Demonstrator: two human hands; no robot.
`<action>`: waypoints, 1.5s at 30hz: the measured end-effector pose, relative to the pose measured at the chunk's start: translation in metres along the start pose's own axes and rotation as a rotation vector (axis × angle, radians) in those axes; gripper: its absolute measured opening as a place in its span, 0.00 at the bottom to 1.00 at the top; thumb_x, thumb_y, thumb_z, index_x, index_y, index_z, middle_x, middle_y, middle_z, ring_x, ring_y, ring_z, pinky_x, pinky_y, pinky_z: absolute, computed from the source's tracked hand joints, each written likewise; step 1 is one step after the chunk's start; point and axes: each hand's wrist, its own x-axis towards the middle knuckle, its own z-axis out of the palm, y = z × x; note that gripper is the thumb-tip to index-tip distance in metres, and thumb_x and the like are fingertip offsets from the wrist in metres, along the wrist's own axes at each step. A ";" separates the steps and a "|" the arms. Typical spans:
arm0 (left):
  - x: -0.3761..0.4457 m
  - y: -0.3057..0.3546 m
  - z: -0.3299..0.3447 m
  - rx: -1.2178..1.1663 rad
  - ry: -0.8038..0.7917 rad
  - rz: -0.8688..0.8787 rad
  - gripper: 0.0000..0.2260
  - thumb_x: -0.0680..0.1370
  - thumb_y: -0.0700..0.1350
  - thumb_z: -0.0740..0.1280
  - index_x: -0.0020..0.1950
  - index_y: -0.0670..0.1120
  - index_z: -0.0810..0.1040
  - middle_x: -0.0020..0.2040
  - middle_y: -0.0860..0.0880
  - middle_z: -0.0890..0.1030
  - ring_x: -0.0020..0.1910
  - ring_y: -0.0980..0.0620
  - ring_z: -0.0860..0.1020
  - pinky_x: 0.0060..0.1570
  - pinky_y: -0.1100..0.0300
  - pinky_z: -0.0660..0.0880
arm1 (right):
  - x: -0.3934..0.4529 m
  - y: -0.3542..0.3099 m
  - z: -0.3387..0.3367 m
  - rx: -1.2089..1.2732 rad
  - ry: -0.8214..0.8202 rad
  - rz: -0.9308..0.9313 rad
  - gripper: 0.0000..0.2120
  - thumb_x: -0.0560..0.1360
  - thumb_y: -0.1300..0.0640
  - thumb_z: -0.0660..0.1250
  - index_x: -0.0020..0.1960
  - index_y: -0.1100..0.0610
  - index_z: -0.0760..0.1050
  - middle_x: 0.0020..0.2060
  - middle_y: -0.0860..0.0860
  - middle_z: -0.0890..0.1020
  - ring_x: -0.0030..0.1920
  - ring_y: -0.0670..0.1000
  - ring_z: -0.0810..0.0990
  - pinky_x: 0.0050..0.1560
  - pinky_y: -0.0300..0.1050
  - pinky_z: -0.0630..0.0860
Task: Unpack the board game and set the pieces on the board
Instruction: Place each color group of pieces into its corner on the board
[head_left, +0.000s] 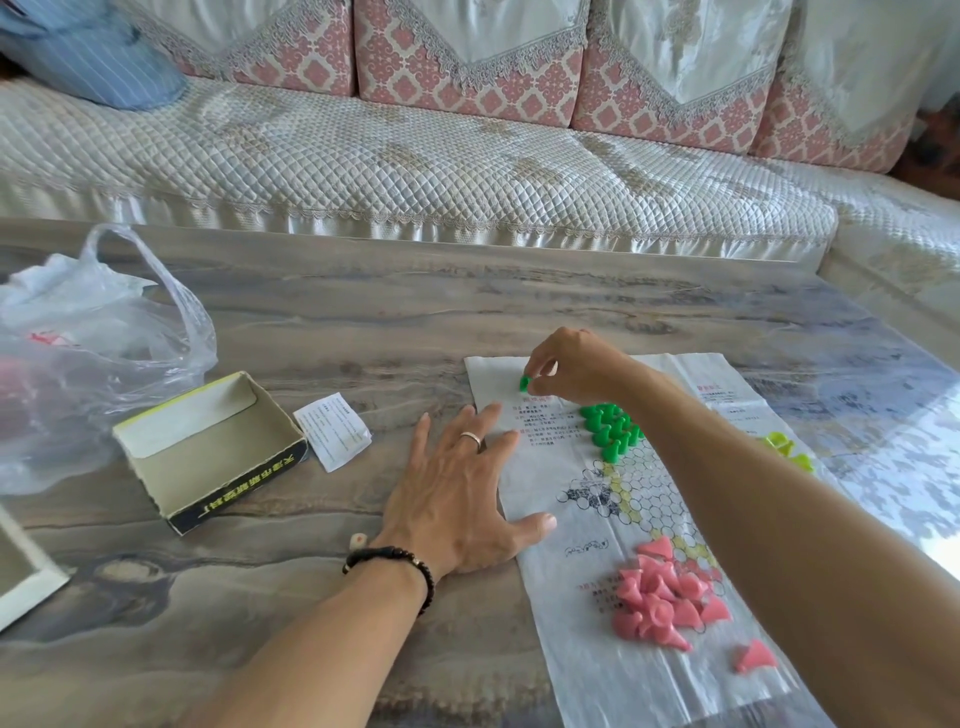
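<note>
A thin plastic board sheet (582, 525) with a printed hexagon grid lies on the table. My right hand (576, 366) pinches one green piece (524, 383) above the sheet's far left corner. My left hand (457, 499) lies flat, fingers spread, pressing the sheet's left edge. Several green pieces (610, 428) stand grouped on the sheet's far part. Several pink cone pieces (665, 597) lie in a heap on the near part, with one pink piece (756, 657) apart to the right. A few yellow-green pieces (787, 449) show beyond my right forearm.
The open game box (208, 447) sits left of my left hand, with a folded leaflet (332, 431) beside it. A clear plastic bag (83, 353) lies at the far left. A white box edge (26, 577) is at the left border. A sofa (415, 156) stands behind the table.
</note>
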 end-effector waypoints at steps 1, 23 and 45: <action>0.000 0.000 0.000 0.002 -0.004 0.001 0.42 0.67 0.73 0.57 0.77 0.55 0.56 0.80 0.53 0.46 0.78 0.51 0.44 0.74 0.41 0.39 | 0.001 0.000 0.001 0.007 0.012 -0.003 0.07 0.73 0.56 0.70 0.50 0.54 0.82 0.46 0.48 0.83 0.45 0.47 0.80 0.43 0.39 0.74; 0.000 0.001 0.000 -0.021 -0.004 -0.009 0.45 0.65 0.75 0.47 0.77 0.53 0.55 0.79 0.54 0.55 0.78 0.52 0.46 0.74 0.41 0.41 | -0.019 0.032 -0.031 -0.120 0.017 0.081 0.05 0.73 0.63 0.68 0.44 0.58 0.83 0.39 0.51 0.85 0.40 0.50 0.83 0.46 0.50 0.82; 0.000 0.000 -0.004 0.021 -0.033 0.071 0.45 0.65 0.76 0.42 0.78 0.55 0.55 0.79 0.54 0.51 0.77 0.52 0.38 0.70 0.34 0.33 | -0.026 0.028 -0.021 -0.087 0.111 0.103 0.11 0.76 0.55 0.67 0.57 0.56 0.79 0.51 0.50 0.83 0.46 0.50 0.82 0.51 0.44 0.79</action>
